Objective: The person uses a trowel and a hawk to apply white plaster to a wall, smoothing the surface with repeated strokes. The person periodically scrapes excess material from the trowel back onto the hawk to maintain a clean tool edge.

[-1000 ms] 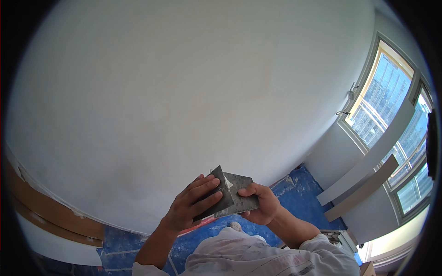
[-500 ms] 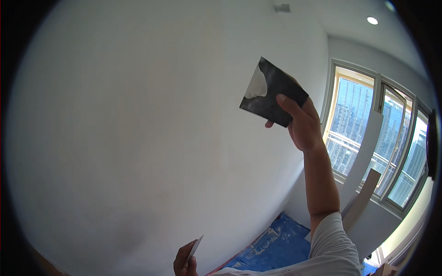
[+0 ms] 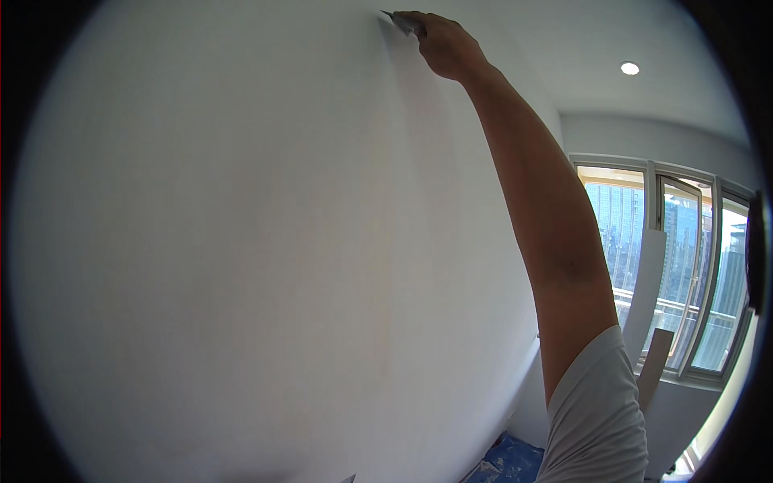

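High on the white wall [image 3: 282,201], my right hand [image 3: 451,50] is closed round a putty knife [image 3: 407,24]. The dark blade is seen nearly edge-on, with its edge at or very close to the wall surface; exact contact is hard to tell. My right arm stretches up from the lower right. A corner of a second thin metal blade [image 3: 349,479] pokes up at the bottom edge. My left hand lies below the picture, out of sight.
Windows [image 3: 692,274] with an inward-tilted sash are on the right. Pale boards [image 3: 656,358] lean beside them. Blue sheeting [image 3: 511,460] covers the floor at the wall's foot. A round light [image 3: 630,68] glows in the ceiling.
My right hand has carried the putty knife up and left to the wall, turning its blade from broadside to nearly edge-on. My left hand has dropped out of view. The view has tilted upward.
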Demonstrator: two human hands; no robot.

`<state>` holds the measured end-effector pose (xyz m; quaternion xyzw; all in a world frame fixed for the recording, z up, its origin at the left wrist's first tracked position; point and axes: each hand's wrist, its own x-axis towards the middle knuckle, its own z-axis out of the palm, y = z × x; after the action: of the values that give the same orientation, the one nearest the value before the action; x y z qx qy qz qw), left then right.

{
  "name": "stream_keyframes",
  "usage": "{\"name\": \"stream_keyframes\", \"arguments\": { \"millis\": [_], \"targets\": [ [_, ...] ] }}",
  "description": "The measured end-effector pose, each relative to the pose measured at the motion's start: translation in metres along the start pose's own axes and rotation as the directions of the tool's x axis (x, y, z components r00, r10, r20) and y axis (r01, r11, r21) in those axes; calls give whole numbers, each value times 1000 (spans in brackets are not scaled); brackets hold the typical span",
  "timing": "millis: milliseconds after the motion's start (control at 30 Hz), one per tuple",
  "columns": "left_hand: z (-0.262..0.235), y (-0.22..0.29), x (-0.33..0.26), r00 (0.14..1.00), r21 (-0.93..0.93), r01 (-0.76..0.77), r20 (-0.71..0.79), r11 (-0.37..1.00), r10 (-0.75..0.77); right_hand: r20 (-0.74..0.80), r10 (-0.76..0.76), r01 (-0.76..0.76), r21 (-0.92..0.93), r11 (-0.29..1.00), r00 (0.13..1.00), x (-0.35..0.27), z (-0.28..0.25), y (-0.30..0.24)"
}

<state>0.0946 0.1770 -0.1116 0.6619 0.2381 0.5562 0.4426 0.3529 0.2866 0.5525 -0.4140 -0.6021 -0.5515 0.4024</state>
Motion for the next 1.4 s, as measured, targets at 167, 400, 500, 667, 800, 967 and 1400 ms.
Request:
{"name": "stream_keyframes", "arguments": {
  "millis": [167,400,500,667,800,967,1400],
  "targets": [
    [-17,-12,2,999,41,-44,13,998,44,99,-16,15,12,1000,995,18,11,1],
    [-32,-17,5,1000,-38,-18,15,999,19,262,232,-245,15,969,937,-7,39,-3],
    [-39,-2,10,999,-16,-11,53,1000,12,186,241,-204,-197,959,952,-50,27,-30],
    [-47,10,13,995,-2,-5,95,1000,5,177,-37,42,-25,999,984,-82,40,-6],
    [-53,16,14,993,11,-7,117,1000,6,184,-14,-9,121,993,983,-138,21,-44],
    [-57,18,11,993,5,-6,119,1000,5,167,-2,-17,114,993,986,-206,28,-59],
    [-61,13,-4,995,-38,70,80,997,-67,379,188,-260,148,954,906,-388,30,-134]
  ]
}}
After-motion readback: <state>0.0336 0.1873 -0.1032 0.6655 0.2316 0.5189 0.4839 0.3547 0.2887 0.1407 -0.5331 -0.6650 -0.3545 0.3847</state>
